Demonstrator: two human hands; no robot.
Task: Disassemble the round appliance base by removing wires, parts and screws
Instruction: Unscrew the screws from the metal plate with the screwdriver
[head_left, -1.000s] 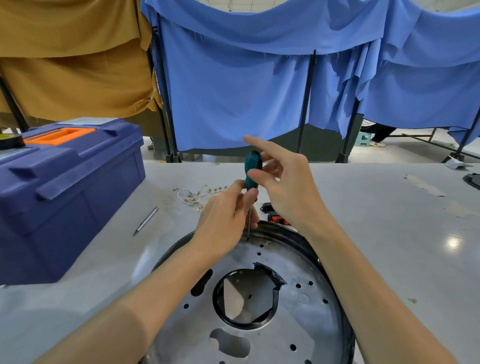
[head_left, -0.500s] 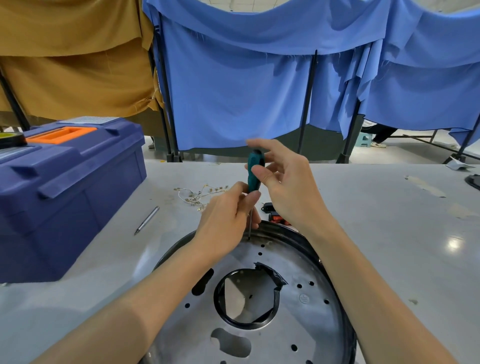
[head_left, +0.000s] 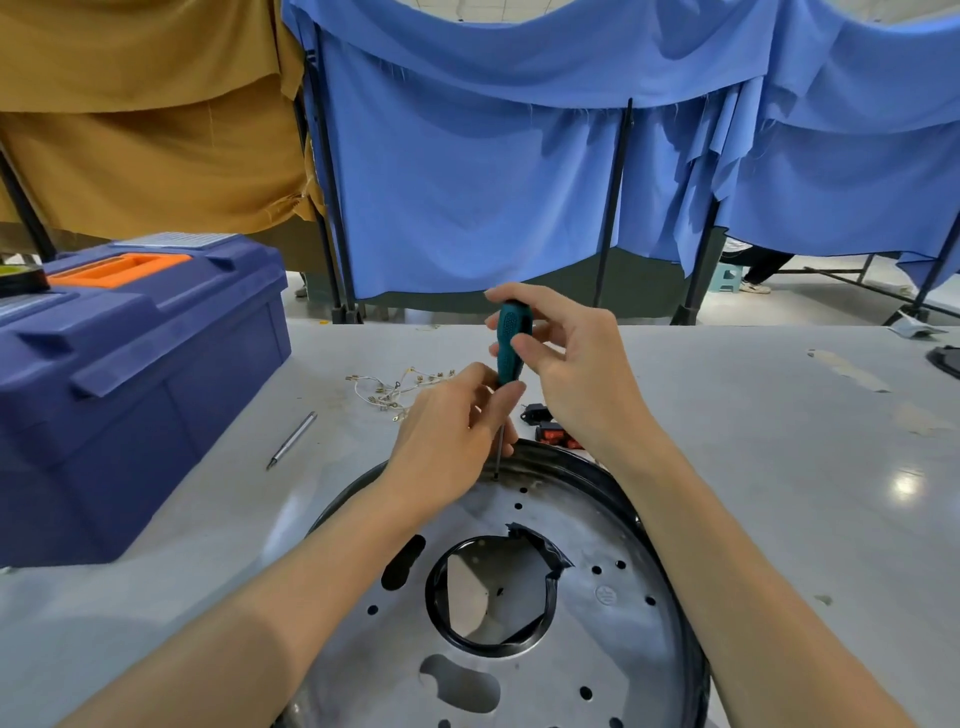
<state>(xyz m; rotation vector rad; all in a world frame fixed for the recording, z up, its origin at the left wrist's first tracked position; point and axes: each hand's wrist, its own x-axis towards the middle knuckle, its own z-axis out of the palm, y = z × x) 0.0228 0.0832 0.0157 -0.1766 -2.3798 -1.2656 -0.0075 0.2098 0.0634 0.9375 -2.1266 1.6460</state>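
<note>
Round silver metal appliance base with black rim (head_left: 602, 639) lies flat on the grey table (head_left: 779, 467), nearest the camera; teal-handled screwdriver (head_left: 510, 343) stands upright, tip on the plate's far edge; right hand (head_left: 576, 369) pinches the handle, thumb against fingers; left hand (head_left: 447, 431) pinches where handle meets shaft; loose wire bundle (head_left: 395, 387) and small red-and-black parts (head_left: 550, 430) lie just beyond the rim; thin metal bit (head_left: 292, 440) left of the base; blue plastic toolbox with orange handle (head_left: 130, 374) far left, lid down, contents hidden.

One round base (head_left: 613, 566), one screwdriver (head_left: 511, 338), one blue toolbox (head_left: 130, 374), one loose bit (head_left: 292, 440), one wire bundle (head_left: 387, 387).
</note>
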